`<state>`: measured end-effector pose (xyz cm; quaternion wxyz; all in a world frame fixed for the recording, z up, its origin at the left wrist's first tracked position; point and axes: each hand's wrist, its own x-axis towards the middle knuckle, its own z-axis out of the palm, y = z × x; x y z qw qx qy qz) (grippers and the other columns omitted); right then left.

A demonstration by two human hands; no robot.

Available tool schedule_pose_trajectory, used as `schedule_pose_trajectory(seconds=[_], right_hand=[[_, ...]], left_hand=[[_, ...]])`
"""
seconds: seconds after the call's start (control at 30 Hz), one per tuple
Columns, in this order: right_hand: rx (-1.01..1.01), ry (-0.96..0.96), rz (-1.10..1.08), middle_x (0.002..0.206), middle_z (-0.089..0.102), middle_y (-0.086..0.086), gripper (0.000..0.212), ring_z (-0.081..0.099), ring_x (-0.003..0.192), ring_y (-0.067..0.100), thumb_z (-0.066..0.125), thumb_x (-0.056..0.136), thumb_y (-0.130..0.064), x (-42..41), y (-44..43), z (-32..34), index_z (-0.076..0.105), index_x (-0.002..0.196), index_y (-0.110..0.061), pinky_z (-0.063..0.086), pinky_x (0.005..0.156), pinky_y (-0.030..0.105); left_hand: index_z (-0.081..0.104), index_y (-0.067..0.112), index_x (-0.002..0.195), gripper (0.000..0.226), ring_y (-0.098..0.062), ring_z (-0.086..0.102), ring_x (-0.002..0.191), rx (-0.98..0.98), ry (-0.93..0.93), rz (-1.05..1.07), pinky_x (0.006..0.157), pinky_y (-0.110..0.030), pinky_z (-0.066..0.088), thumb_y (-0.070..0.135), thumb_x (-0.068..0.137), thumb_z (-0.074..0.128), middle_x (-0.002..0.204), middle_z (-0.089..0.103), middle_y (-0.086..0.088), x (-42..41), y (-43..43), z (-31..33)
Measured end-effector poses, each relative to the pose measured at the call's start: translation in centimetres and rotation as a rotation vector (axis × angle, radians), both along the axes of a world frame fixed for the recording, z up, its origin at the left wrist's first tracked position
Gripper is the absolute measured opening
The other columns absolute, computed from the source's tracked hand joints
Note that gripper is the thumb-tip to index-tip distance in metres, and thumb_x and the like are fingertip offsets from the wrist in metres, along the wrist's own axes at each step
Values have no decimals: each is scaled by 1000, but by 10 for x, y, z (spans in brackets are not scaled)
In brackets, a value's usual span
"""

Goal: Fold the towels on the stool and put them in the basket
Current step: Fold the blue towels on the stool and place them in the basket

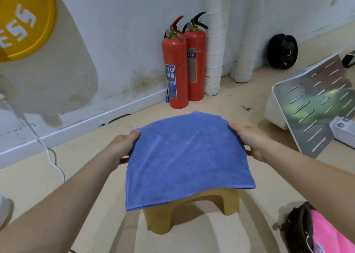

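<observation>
Blue towel [184, 160] is hanging over the tan stool [192, 216], hiding its seat; the left hand [123, 147] and right hand [249, 139] are pinching its opposite side edges, well apart, thumbs on top; a dark basket [295, 226] is sitting beside the stool, holding pink cloth [326, 231].

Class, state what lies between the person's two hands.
In the head view, the blue towel spans from left hand to right hand, over the yellow stool.
</observation>
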<state>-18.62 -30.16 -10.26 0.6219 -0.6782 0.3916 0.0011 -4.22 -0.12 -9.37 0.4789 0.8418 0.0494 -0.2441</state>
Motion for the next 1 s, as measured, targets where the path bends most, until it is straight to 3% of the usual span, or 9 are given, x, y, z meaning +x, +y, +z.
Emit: schedule_pose_trajectory(seconds=[0.23,0.4,0.53,0.6,0.63,0.7,0.77,0.87,1.0], right_hand=[[107,-56,-64,97,71,2,27,65,81,15,72,81,-25,31,-11,2,70,103,-10,52,67,27],[135,-120,-134,82,65,6,6,60,70,21,66,83,-14,50,-12,3,64,79,-11,50,64,30],[337,-309,-102,67,40,2,26,40,60,16,54,78,3,55,-20,9,44,60,-13,37,60,28],[455,-360,-43,73,37,1,8,38,66,17,51,75,6,54,-24,16,48,72,-2,34,64,27],[491,-365,-48,82,44,1,16,44,74,19,48,76,7,53,-26,18,54,90,0,36,67,29],[524,-350,-20,101,53,6,40,51,90,24,40,80,8,51,-28,23,52,111,-15,43,72,33],[470,-298,87,100,57,6,46,54,89,24,35,76,9,51,-25,30,53,106,-21,45,71,33],[311,-207,179,89,58,4,46,54,81,21,31,69,9,55,-21,32,59,97,-14,45,69,30],[111,-162,189,91,55,7,56,45,82,24,37,58,7,55,-18,30,65,105,-5,36,60,28]], left_hand=[[68,13,86,4,-21,66,77,-250,-144,179,69,-30,51,17,85,68,92,72,-8,23,-16,-6],[68,10,108,23,-26,70,86,-424,-80,228,68,-32,54,5,86,63,99,73,-10,37,-20,-9],[66,8,113,37,-26,69,90,-641,52,135,71,-32,54,-6,86,45,105,71,-9,40,-11,-4],[67,5,102,35,-24,66,77,-733,162,141,68,-31,51,-4,79,42,93,67,-9,41,-5,0],[66,6,96,30,-24,65,72,-748,209,149,68,-31,49,1,77,44,88,65,-8,41,-3,2],[68,11,94,20,-25,65,76,-662,248,124,71,-32,49,18,82,53,86,67,-6,40,-3,7],[71,9,97,30,-24,69,85,-426,182,38,75,-33,52,36,84,66,93,73,-7,38,-7,5],[72,5,97,23,-23,69,79,-179,-54,55,68,-30,53,25,85,69,93,74,-12,37,-15,0],[70,8,87,13,-25,67,76,-241,-169,152,74,-37,54,7,88,57,90,72,-9,34,-18,7]])
